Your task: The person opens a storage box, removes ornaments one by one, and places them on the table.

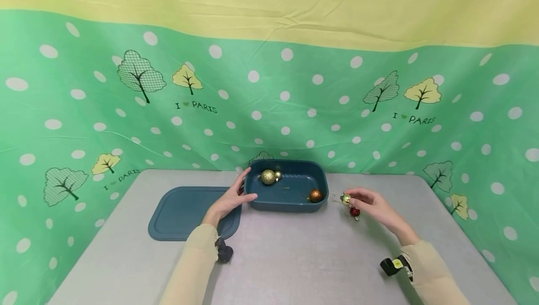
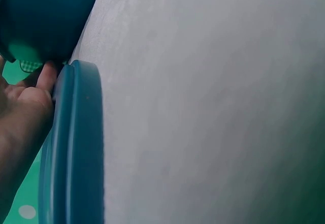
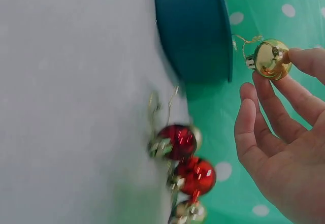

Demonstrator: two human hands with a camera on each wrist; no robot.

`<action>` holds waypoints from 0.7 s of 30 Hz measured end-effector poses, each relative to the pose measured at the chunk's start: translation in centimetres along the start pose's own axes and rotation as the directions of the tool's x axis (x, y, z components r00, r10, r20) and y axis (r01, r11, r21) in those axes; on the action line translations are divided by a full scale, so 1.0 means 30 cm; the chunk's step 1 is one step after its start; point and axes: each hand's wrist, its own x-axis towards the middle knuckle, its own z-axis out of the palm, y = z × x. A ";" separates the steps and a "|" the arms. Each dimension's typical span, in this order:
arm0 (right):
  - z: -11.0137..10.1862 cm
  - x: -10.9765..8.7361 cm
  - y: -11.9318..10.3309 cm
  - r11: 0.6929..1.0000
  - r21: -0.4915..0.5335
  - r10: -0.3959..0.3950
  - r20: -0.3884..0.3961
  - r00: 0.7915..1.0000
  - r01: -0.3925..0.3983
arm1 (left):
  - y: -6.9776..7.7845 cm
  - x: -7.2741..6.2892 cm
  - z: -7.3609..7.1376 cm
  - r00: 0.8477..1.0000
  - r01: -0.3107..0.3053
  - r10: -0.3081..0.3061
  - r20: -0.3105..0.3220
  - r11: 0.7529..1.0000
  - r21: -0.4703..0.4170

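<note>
A dark blue rectangular box (image 1: 290,206) stands uncovered at the back of the table. My left hand (image 1: 230,199) rests against its left end, fingers straight and spread, thumb near the front corner. Inside lie a glittery gold bauble (image 1: 267,177), a smaller gold bauble (image 1: 278,174) and a copper-orange bauble (image 1: 315,196). Just right of the box, my right hand (image 1: 372,204) pinches a shiny gold bauble (image 3: 271,59) between thumb and fingertips, its gold string loop hanging free. Below that hand a dark red bauble (image 3: 176,141), a bright red bauble (image 3: 197,176) and a gold bauble (image 3: 189,212) lie on the table.
The box's flat blue lid (image 1: 181,211) lies on the grey table (image 1: 290,258) at the left, partly under my left forearm. A green and yellow printed cloth (image 1: 269,90) hangs behind and along both sides of the table.
</note>
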 end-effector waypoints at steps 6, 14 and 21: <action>-0.031 -0.051 0.043 0.999 -0.040 0.018 -0.044 0.999 -0.020 | -0.002 -0.002 0.001 1.000 -0.007 0.007 -0.007 1.000 0.013; -0.064 -0.101 0.086 0.996 -0.082 0.038 -0.064 0.997 -0.043 | 0.050 -0.016 0.000 1.000 0.021 -0.021 0.022 0.999 -0.031; -0.085 -0.118 0.133 0.995 -0.102 0.000 -0.054 0.999 -0.005 | 0.095 -0.041 0.005 0.999 0.022 -0.021 0.039 0.999 -0.030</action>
